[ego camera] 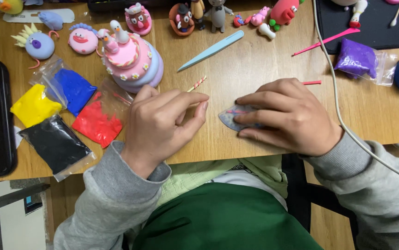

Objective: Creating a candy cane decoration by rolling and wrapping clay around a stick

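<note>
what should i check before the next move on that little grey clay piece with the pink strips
1. Grey clay piece lies flat on the wooden table: ok.
2. Right hand pins the piece, fingers over its right part: ok.
3. Pink strip lies on the piece; whether it is pressed on firmly: cannot tell.
4. Left hand is beside the piece, thumb and forefinger pinched together; what it holds: cannot tell.
5. Striped stick lies apart from the piece, just past the left hand: ok.
6. White cable runs close by the right wrist and could snag: not ok.
</note>
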